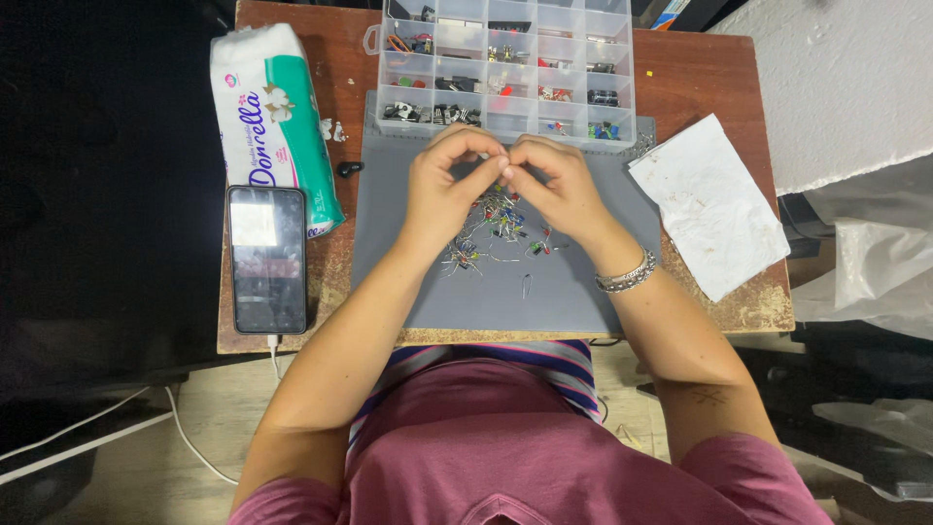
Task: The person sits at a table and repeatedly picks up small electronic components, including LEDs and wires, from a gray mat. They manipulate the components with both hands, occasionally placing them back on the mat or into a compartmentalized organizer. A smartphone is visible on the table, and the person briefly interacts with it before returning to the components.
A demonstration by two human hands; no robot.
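Lowest in the frame, a single loose wire-legged part [526, 285] lies alone on the grey mat [573, 301], below the scatter of small electronic components [496, 233] at the centre; these are too many and too tangled to count, but red, yellow and green heads show among thin bent leads. Just above them the left hand [442, 190] and the right hand [559, 190] meet fingertip to fingertip, pinched narrowly together at one spot [503, 167]; whatever they pinch is too small to make out, most likely one of the components. Such parts look featherweight, with a stiff little body and soft wire legs that would bend or snag on their neighbours, so I judge the body the safer place to take one, lifted straight out of the heap. One silver bracelet [627, 276] circles the right wrist. At the left of the frame lie one dark phone [266, 259] and, above it, one white and green soft pack [275, 117], with a small black piece [349, 168] beside it. One crumpled white paper [709, 204] lies at the right. Farthest, at the top, one clear compartment box [505, 63] stands open on the wooden table [700, 87], its cells holding sorted small parts
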